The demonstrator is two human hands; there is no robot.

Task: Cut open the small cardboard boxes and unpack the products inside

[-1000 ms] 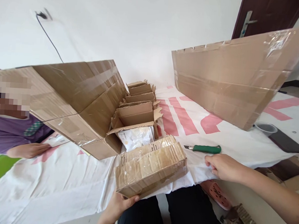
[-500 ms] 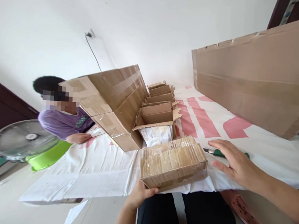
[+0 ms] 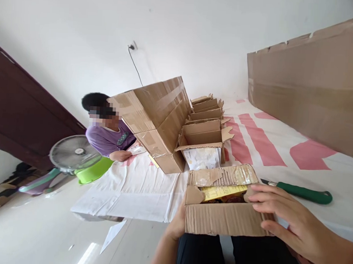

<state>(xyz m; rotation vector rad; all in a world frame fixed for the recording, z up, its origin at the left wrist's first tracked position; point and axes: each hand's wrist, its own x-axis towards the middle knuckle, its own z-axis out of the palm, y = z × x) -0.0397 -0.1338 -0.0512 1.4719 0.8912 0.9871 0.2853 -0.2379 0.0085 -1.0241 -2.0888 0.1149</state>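
A small taped cardboard box (image 3: 223,218) sits at the near table edge over my lap, its top flaps parted and a yellow packet (image 3: 223,192) showing inside. My left hand (image 3: 177,226) grips the box's left side from below; its fingers are mostly hidden behind the cardboard. My right hand (image 3: 290,222) lies on the box's right end, fingers spread over the near flap and top edge. A green-handled utility knife (image 3: 302,192) lies on the white cloth just beyond my right hand.
A large open carton (image 3: 156,119) holds a row of small open boxes (image 3: 205,127), the nearest showing a white bag (image 3: 203,157). A big flat cardboard sheet (image 3: 311,84) stands at the right. Another person in purple (image 3: 110,138) sits at the left by a fan (image 3: 73,153) and green basin.
My right hand moved from beside the knife onto the small box. The box's top, closed before, now stands parted. My view swung left, bringing in the person, fan and door.
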